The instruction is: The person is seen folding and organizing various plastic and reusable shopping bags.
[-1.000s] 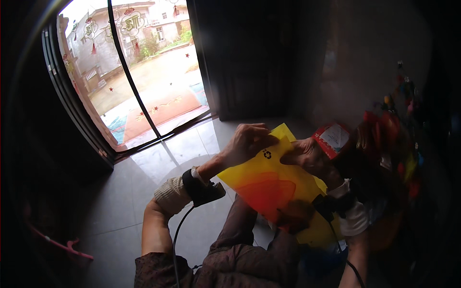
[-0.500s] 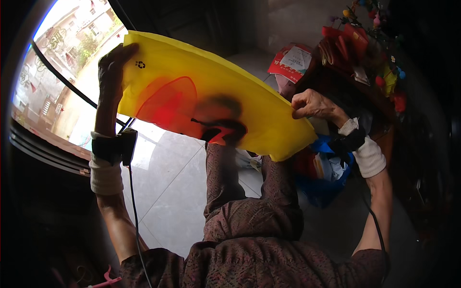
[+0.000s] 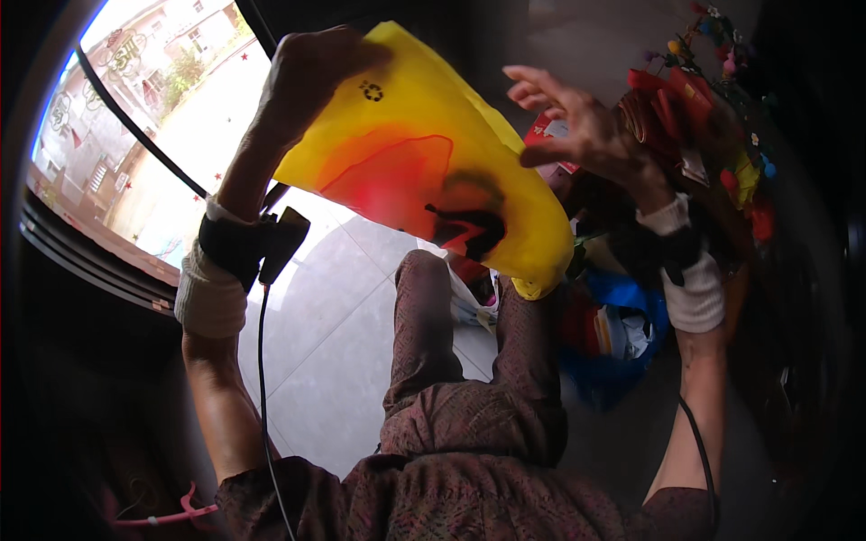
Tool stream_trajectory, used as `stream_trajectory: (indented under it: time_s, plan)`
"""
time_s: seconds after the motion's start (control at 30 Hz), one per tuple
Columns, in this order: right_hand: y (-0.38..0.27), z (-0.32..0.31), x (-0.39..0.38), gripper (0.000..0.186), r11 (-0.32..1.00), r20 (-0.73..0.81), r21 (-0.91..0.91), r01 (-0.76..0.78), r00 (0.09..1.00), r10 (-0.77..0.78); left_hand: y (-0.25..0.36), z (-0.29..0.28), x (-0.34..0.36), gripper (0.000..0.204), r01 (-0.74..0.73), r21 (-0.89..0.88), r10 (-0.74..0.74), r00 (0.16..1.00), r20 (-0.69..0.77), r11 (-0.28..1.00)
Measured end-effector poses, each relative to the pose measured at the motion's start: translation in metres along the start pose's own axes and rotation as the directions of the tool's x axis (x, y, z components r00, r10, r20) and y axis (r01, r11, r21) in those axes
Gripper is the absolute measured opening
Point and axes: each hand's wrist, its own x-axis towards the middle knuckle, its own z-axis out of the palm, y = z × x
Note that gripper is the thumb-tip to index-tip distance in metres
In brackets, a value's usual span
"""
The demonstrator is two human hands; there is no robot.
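Note:
A yellow plastic bag (image 3: pixel 424 104) with red and black print hangs in front of me, above my knees. My left hand (image 3: pixel 317 72) is closed on its upper left corner, the fingertips partly smeared by motion. Just beyond the bag's right edge, my right hand (image 3: pixel 586 131) is raised with its fingers spread and nothing in them. The bag's lower right end curls loosely over my right knee. A black strap and a pale knitted cuff wrap each wrist, and a cable runs down along each arm.
A blue bag (image 3: pixel 622 361) stuffed with papers and packets stands on the floor right of my legs. Red packets (image 3: pixel 672 99) and a colourful flower garland (image 3: pixel 722 45) lie at far right. A bright glass door (image 3: pixel 171 117) is at left; a pink plastic piece (image 3: pixel 185 509) lies lower left.
My right hand has let go of the yellow bag's right edge and opened. My left hand has moved right and up with the bag, whose free end now hangs curled.

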Motion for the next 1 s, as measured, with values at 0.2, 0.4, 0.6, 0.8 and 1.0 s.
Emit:
stream_trajectory:
  time_s: [0.2,0.4,0.6,0.8,1.0]
  plan:
    - [-0.037,0.004,0.053,0.016,0.893,-0.063,0.446,-0.052,0.994,0.089,0.043,0.003,0.028,0.027,-0.108,0.039,0.103,0.989,0.110,0.993]
    - [-0.048,-0.054,0.020,0.012,0.887,-0.297,0.462,-0.001,0.942,0.156,-0.010,-0.020,0.018,0.029,0.018,0.063,-0.042,0.914,0.403,0.998]
    - [-0.034,-0.055,0.038,0.018,0.954,-0.432,0.284,0.093,0.901,0.041,-0.014,-0.021,0.021,0.051,-0.047,-0.632,-0.016,0.996,-0.093,0.774]
    - [-0.057,-0.072,0.027,0.020,0.978,-0.520,0.206,0.004,0.847,0.106,-0.001,0.080,0.005,0.022,0.141,-0.820,-0.137,0.988,0.077,0.555]
    - [-0.004,-0.009,0.021,0.023,0.929,-0.165,0.297,-0.220,0.947,0.276,-0.026,0.055,-0.009,0.019,0.222,-0.789,-0.326,0.945,0.029,0.573]
